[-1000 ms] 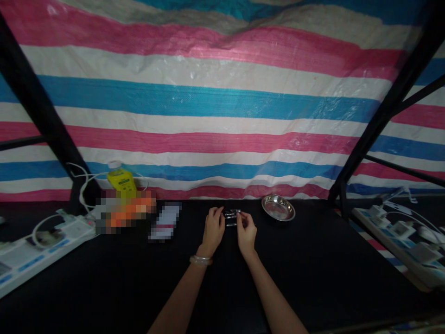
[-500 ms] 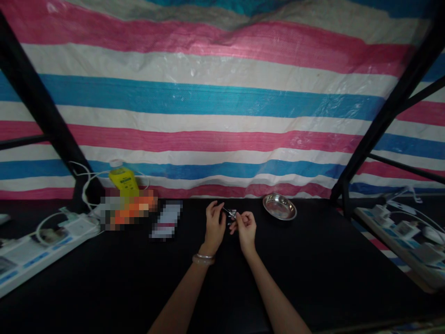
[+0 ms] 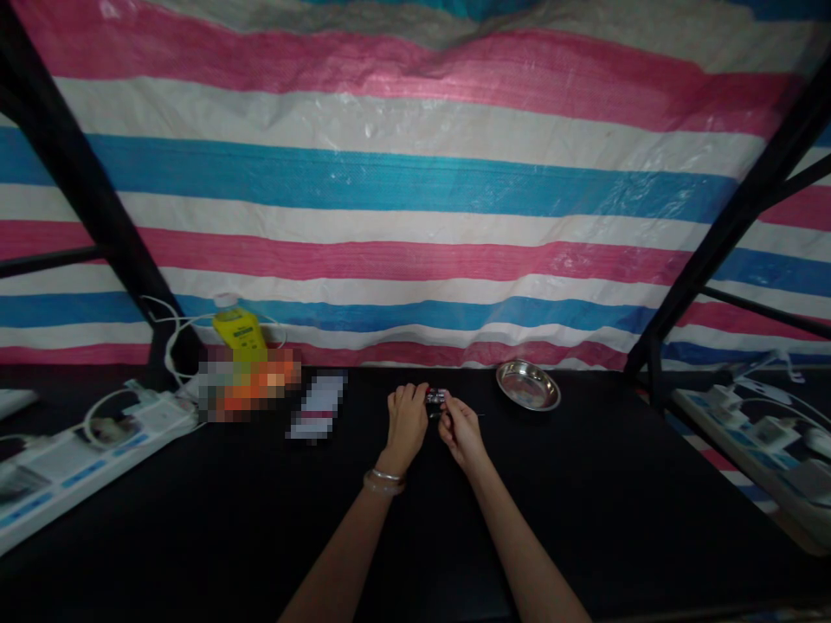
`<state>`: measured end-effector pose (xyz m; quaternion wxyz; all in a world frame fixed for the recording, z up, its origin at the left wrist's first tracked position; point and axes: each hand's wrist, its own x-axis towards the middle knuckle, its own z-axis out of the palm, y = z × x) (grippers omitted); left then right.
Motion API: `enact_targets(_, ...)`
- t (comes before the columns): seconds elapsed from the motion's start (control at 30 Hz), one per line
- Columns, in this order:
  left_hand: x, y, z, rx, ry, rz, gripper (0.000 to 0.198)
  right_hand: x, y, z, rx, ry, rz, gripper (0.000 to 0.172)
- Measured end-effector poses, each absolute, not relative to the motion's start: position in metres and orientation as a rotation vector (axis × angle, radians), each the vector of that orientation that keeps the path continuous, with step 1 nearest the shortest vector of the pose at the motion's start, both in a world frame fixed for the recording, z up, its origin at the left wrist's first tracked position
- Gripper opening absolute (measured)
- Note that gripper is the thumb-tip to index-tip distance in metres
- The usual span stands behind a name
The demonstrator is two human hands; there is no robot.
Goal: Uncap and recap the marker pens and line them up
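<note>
The fingers of the left hand (image 3: 408, 424) lie close together, bent downward at the left end of a small shiny piece (image 3: 436, 396); whether they grip it cannot be told, since the back of the hand hides their undersides. The thumb and forefinger of the right hand (image 3: 462, 430) are pinched together at the piece's right end, the other fingers curled in. The piece thus sits between the two hands, toward the far edge of the black table (image 3: 415, 562). A thin dark strip (image 3: 479, 415) shows just beside the right hand; its full shape is unclear. Two bracelets (image 3: 385, 482) circle the left wrist.

Near the hands on the right, a round metal dish (image 3: 529, 385) stands toward the far edge. On the left lies a flat, pixelated rectangle (image 3: 318, 407), and beyond it a pixelated orange item (image 3: 260, 389) in front of a yellow bottle (image 3: 239, 333) with a white cap. White power strips with plugs occupy the far left (image 3: 97, 459) and far right (image 3: 753, 459). A striped sheet (image 3: 415, 182) hangs behind, between slanting black posts (image 3: 84, 190).
</note>
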<state>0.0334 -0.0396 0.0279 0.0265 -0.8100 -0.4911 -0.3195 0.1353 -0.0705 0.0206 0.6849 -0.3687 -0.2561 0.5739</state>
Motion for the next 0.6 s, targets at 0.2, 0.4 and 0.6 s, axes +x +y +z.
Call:
enact_targets(0.2, 0.035, -0.04, 0.027, -2.459, -1.559, -1.028, 0.032, 0.143, -0.067, 0.021, -0.756, -0.414, 1.387, 0.033)
enact_targets(0.4, 0.036, -0.043, 0.028, -2.536, -1.435, -0.983, 0.028, 0.15, -0.067, 0.023, -0.756, -0.302, 1.436, 0.023)
enact_targets(0.6, 0.037, -0.04, 0.022, -2.502, -1.373, -0.998, 0.032, 0.14, -0.067, 0.018, -0.787, -0.337, 1.537, 0.015)
